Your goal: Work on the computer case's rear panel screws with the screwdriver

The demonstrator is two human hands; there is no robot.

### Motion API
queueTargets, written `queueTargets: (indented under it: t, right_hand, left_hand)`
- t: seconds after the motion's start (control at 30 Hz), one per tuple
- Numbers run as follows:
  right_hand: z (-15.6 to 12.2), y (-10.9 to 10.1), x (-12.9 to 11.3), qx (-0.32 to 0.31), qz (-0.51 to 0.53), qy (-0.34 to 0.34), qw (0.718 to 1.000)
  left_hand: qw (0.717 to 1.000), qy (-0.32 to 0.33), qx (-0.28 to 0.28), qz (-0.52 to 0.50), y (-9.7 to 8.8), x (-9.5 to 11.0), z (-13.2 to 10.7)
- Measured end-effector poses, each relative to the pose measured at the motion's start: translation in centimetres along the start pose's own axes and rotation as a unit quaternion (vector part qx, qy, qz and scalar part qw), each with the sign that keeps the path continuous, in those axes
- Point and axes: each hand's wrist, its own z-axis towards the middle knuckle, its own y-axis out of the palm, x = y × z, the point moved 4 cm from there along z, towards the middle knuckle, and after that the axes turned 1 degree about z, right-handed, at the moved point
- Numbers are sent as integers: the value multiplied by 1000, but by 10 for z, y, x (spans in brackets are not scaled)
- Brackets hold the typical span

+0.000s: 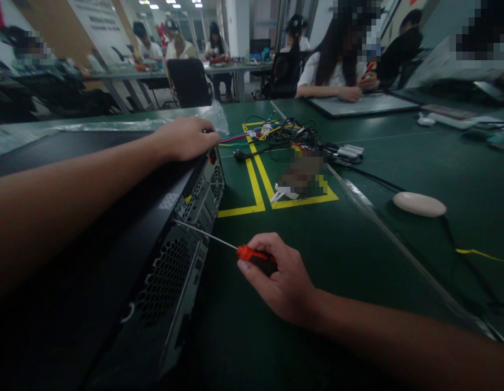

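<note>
A black desktop computer case [93,260] lies on the green table at the left, its rear panel with round fan grille and honeycomb vent facing right. My right hand [282,279] is closed around the red and black handle of a screwdriver [257,259]. The long thin shaft points left, and its tip meets the upper edge of the rear panel, between the vents. My left hand [190,138] rests on the far top corner of the case, fingers bent over the edge; the fingertips are partly hidden.
Behind the case lies a tangle of cables [292,133] with a black plug, near yellow tape markings [257,184]. A pale oval object [419,203] sits on a dark cord at the right. Across the table a person [337,70] works at a flat panel [361,103].
</note>
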Motion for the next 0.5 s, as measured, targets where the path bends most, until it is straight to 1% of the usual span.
queueTargets:
  t: [0.13,0.27,0.5]
  right_hand:
    - [0,-1,0,-1,-1,1,1000]
    - [0,-1,-1,0,-1,2,1000]
    - [0,-1,-1,2,-5,-1,1000]
  left_hand:
    - [1000,3,-2,2,-1,1,0]
    - [1000,-11,-9,4,-2,1,-1]
    - [1000,-3,-2,2,0,-1,1]
